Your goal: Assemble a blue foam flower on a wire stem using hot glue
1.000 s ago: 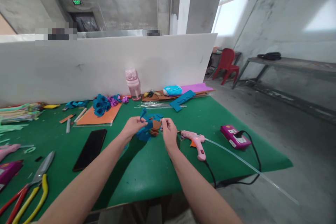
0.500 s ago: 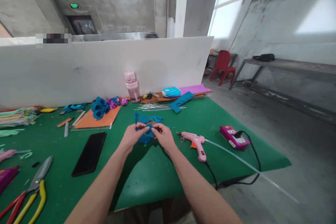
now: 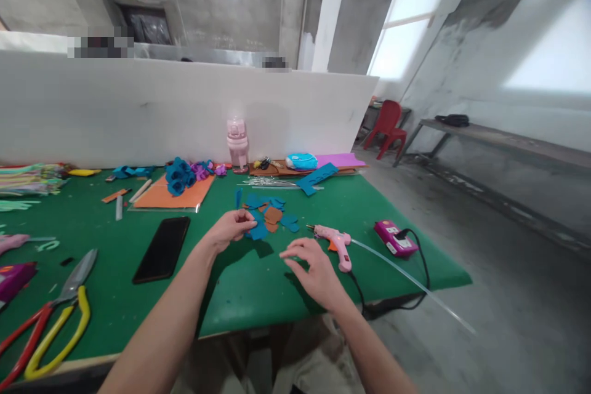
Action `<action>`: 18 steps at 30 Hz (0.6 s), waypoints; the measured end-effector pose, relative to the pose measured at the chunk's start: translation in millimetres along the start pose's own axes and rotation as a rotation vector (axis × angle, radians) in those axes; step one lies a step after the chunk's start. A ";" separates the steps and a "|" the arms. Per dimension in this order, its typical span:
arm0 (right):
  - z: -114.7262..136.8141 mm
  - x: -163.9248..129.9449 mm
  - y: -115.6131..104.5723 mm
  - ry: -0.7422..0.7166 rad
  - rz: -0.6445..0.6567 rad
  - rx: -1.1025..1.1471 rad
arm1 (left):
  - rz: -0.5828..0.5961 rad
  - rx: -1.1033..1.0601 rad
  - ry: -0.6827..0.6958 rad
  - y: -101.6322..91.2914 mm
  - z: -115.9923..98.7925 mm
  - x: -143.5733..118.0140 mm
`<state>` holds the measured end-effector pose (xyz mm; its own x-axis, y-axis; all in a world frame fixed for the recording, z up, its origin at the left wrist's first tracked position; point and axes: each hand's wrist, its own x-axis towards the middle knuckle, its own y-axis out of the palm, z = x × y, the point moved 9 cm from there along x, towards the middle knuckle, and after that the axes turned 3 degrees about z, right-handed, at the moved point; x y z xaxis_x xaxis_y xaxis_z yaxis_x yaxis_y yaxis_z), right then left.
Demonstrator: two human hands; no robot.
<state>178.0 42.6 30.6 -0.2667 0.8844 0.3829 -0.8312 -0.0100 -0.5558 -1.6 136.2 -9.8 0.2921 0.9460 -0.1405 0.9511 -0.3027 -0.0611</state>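
Observation:
My left hand pinches a blue felt piece just above the green table. Right behind it lies a small heap of blue and brown felt pieces. My right hand hovers over the table nearer to me, fingers spread, holding nothing. A pink glue gun lies just right of that hand, its clear glue stick pointing off to the right.
A black phone lies left of my left arm. Yellow-handled shears are at the near left. Blue and purple felt flowers sit on an orange sheet. A pink bottle stands by the white partition. A magenta power strip sits right.
My right hand has let go of the felt and drawn back toward me, fingers now apart. The left hand keeps one blue piece; the other pieces lie on the table.

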 end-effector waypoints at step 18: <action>-124.7 -28.8 -74.3 0.672 0.108 -0.553 | 0.173 0.186 -0.039 26.2 16.9 1.7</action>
<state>308.2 76.0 -31.2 0.1581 0.9811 -0.1114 -0.4158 -0.0362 -0.9087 22.1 128.0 -28.4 0.4410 0.8744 -0.2022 0.8515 -0.4788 -0.2136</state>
